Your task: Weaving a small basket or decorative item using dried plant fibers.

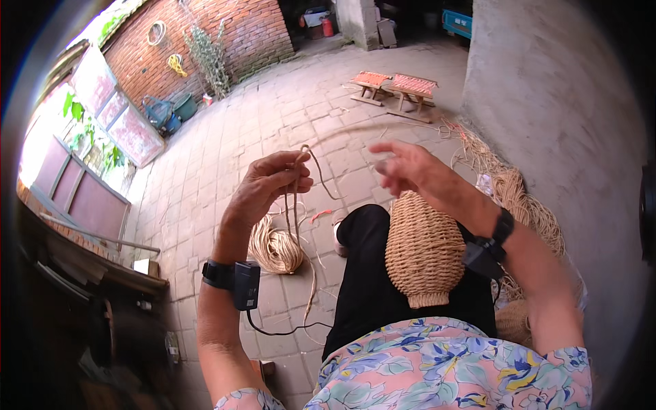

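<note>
My left hand (277, 179) is raised over the floor, its fingers pinched on a thin tan cord (318, 169). One end of the cord loops over the fingertips and hangs free; the rest drops toward a coil of the same cord (275, 247) on the paving. Level with it, my right hand (403, 167) is in the air, fingers apart and partly blurred, and I see nothing in it. Beneath that hand a woven tan basket (425, 249), shaped like a vase, lies across my lap; my right forearm covers part of its upper side.
Loose cord in a large heap (516, 195) lies along the grey wall (560, 123) at right. Two low folding stools (412, 85) with woven red seats stand ahead on the paved floor (219, 164). Another woven piece (514, 321) rests by my right side. A brick wall (232, 41) is farther off.
</note>
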`<act>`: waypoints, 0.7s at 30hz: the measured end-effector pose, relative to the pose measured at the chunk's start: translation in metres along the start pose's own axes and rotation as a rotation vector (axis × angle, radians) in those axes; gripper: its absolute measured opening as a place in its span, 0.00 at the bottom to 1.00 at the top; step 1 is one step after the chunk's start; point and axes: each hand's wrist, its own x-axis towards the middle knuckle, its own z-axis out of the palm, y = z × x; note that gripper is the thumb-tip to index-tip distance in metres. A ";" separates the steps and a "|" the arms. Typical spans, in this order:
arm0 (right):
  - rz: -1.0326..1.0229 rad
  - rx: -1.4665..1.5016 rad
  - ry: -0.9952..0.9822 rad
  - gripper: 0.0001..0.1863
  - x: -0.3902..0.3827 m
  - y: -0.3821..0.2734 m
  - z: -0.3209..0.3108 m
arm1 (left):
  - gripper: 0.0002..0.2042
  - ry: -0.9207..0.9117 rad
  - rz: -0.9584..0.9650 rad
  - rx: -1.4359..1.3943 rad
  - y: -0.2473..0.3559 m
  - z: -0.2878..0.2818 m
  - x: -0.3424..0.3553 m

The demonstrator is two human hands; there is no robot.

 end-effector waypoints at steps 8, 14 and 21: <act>-0.199 0.443 -0.028 0.14 -0.008 -0.038 -0.022 | 0.13 -0.165 0.026 0.199 0.011 0.030 0.023; -0.062 -0.356 0.223 0.15 -0.037 -0.001 -0.075 | 0.11 -0.083 -0.112 0.106 0.000 0.049 0.028; -0.313 -0.022 0.015 0.21 -0.048 -0.009 -0.018 | 0.12 -0.177 -0.154 0.065 -0.008 0.099 0.043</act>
